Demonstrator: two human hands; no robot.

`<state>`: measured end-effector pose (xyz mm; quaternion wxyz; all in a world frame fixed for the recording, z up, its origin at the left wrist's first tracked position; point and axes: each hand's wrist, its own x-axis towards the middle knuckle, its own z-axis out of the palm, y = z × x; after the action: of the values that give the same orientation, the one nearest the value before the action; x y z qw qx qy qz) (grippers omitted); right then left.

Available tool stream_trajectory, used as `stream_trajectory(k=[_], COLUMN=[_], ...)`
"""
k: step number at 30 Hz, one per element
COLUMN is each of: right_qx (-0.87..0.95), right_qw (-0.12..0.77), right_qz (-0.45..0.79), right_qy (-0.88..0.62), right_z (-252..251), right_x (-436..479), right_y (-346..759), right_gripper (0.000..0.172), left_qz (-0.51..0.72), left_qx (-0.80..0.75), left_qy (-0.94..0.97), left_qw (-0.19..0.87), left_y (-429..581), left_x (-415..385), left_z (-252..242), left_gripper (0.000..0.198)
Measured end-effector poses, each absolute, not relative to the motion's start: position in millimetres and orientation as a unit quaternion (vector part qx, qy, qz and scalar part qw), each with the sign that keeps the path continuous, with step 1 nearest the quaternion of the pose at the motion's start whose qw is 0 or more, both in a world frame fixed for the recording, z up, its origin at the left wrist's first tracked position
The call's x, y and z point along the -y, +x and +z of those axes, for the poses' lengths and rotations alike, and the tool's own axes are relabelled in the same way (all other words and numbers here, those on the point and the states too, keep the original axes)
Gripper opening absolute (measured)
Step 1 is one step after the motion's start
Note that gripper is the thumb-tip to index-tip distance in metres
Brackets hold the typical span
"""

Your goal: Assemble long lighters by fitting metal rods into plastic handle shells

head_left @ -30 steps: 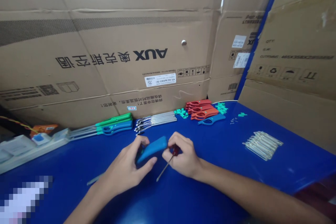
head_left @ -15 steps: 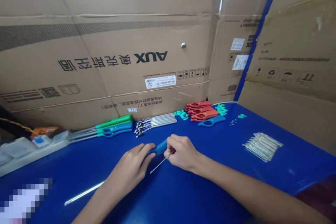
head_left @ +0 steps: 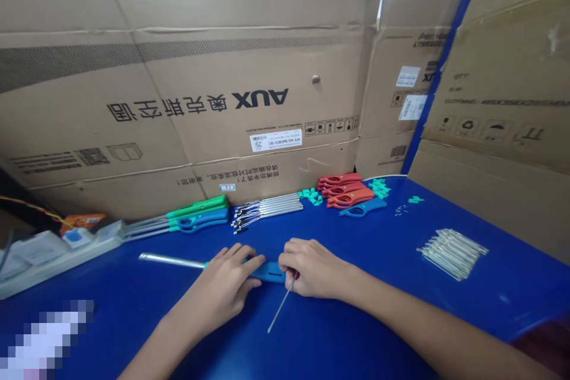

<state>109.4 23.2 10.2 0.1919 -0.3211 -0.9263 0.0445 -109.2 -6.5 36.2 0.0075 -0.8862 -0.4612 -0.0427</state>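
Observation:
My left hand (head_left: 231, 279) is closed over the blue handle of a long-necked lighter (head_left: 269, 272), whose silver tube sticks out to the left past a green collar. At the handle's right end, my right hand (head_left: 312, 267) has its fingers curled against the blue plastic. The same hand keeps hold of a thin screwdriver (head_left: 279, 312); a bit of its dark red grip shows, and its shaft slants down to the left, apart from the lighter. My left fingers cover the trigger area.
Along the cardboard wall (head_left: 196, 89) lie lighters with tubes (head_left: 200, 214), metal tubes with wires (head_left: 271, 206), green caps (head_left: 312, 196), and red and blue handles (head_left: 350, 190). Clear-wrapped rods (head_left: 454, 252) are at right. A power strip (head_left: 57, 258) sits at left on the blue table (head_left: 356, 344).
The lighter has turned, its tube swinging up from the lower left to almost level. My right hand has come slightly down, and the screwdriver points more steeply downward.

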Motion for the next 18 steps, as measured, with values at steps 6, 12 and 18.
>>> stream_trajectory(k=[6,12,18], right_qx=[0.897,0.727,0.555], right_qw=[0.176,0.145,0.272], right_qz=[0.299,0.638,0.767], right_qy=[-0.274,-0.209,-0.171], right_z=[22,28,22], right_x=[-23,-30,-25], right_y=[116,124,112], right_gripper=[0.010,0.017,0.024], left_qz=[-0.053,-0.099,-0.178], left_qx=[0.414,0.373,0.403], left_qy=[-0.906,-0.893,-0.852], left_qw=[-0.068,-0.230,-0.282], left_y=[-110,-108,-109], left_x=[14,24,25], left_z=[48,58,58], left_gripper=[0.029,0.033,0.042])
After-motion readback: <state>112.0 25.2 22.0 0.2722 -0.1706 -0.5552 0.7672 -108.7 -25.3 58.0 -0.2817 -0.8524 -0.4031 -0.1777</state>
